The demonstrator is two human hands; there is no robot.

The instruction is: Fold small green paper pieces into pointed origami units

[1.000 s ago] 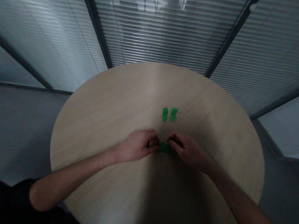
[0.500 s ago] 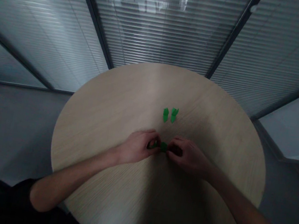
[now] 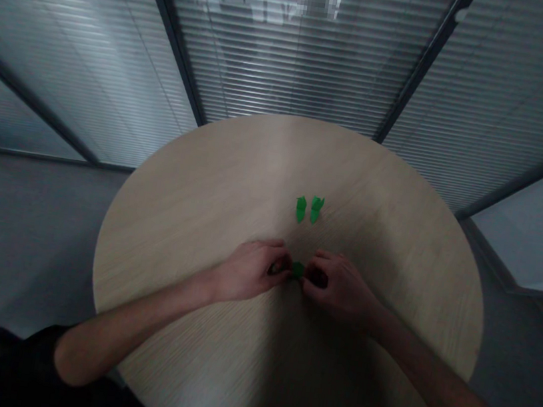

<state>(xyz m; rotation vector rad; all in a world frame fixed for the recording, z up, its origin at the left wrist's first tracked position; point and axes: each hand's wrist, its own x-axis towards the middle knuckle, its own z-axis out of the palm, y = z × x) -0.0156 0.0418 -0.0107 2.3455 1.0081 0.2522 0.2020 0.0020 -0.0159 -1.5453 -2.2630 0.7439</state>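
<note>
Above the middle of the round table, my left hand (image 3: pixel 255 270) and my right hand (image 3: pixel 341 286) meet fingertip to fingertip across a small green piece (image 3: pixel 297 270). Each hand pinches one side of it between thumb and forefinger. It looks soft and thin, perhaps folded or twisted, but my fingers cover its ends and its kind cannot be made out. Just beyond my hands, two similar green pieces lie side by side: a left one (image 3: pixel 301 209) and a right one (image 3: pixel 316 210). Both are narrow at the waist, with a pointed near end.
The round wooden table (image 3: pixel 173 217) has a curved edge all round. Behind it stand glass partitions with blinds (image 3: pixel 295 65) and dark frames. My right arm and hand throw a shadow over the table's near right part. Grey floor (image 3: pixel 20 229) shows at the sides.
My left fingertips have dipped slightly toward me, and less green shows inside the left hand's finger loop. Both hands keep their pinch; the two lying pieces have stayed put.
</note>
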